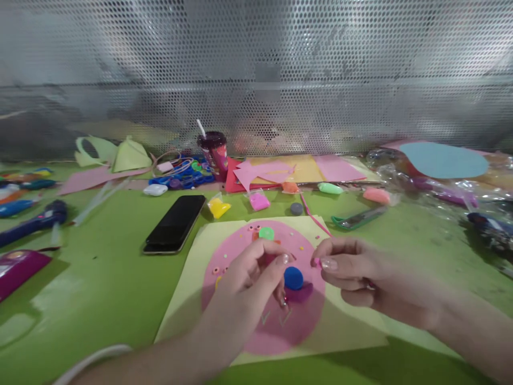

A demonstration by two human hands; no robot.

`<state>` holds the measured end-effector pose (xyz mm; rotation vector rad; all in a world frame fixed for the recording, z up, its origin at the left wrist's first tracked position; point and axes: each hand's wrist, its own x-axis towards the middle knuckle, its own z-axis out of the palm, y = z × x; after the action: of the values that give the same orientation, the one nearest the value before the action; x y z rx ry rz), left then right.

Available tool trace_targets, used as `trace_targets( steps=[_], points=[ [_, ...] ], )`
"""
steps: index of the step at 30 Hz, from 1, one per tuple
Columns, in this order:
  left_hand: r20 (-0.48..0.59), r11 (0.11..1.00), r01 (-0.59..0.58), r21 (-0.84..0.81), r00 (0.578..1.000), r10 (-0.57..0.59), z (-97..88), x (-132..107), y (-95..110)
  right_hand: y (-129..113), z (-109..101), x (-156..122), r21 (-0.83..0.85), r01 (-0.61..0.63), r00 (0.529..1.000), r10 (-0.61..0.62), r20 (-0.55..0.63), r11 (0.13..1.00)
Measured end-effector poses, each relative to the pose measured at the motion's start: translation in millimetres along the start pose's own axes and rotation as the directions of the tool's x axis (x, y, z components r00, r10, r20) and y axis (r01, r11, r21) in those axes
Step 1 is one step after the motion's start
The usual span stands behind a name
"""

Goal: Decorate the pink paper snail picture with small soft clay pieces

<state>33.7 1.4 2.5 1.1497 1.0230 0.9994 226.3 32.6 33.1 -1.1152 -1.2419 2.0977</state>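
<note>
My right hand point(352, 270) pinches a small bit of pink modelling clay point(317, 262) between thumb and forefinger, just above the paper's right side. My left hand point(256, 280) is closed, thumb and forefinger brought together; whether anything is between them I cannot make out. Beneath both hands lies a pink paper circle point(268, 339) on a pale yellow sheet point(184, 299). On the circle, a blue clay disc point(294, 278) partly overlaps a purple clay piece point(302, 293) between the hands. A green clay disc point(266, 233) shows near the top. Part of the circle is hidden by my left hand.
A black phone point(175, 224) lies left of the sheet. Behind it stand bagged yellow clay point(218, 207), bagged pink clay point(259, 200) and a dark cup with a straw point(214, 155). Green-handled cutter point(358, 218) at right; perforated metal panel point(256, 69) along the back.
</note>
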Motion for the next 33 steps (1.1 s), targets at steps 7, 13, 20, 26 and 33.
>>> trace_targets(
  steps=[7, 13, 20, 26, 33],
  points=[
    [0.048, 0.995, -0.049, 0.082, 0.998, 0.045, -3.6, -1.8, 5.8, 6.9, 7.5, 3.2, 0.145, -0.09, 0.995, 0.094, -0.023, 0.985],
    [-0.032, 0.974, 0.014, 0.226, 0.999, -0.007, -4.6, 2.8, 12.2, 2.0, -2.8, 5.6, -0.32, 0.009, 0.978, -0.075, -0.193, 0.947],
    [0.029, 0.981, -0.053, 0.188, 0.998, 0.048, -11.3, 14.3, -0.5, -6.0, -47.7, 11.2, -0.959, -0.084, 0.924, -0.34, -0.177, 0.272],
    [0.105, 0.999, -0.046, 0.022, 0.993, 0.044, -11.7, 16.8, -4.0, -1.1, -44.4, 8.3, -0.98, -0.099, 0.942, -0.302, -0.148, 0.17],
    [0.081, 0.991, 0.083, -0.102, 0.994, -0.075, -12.5, 16.4, 1.2, -9.6, -52.9, 1.7, -0.985, 0.029, 0.918, -0.393, -0.04, 0.168]
  ],
)
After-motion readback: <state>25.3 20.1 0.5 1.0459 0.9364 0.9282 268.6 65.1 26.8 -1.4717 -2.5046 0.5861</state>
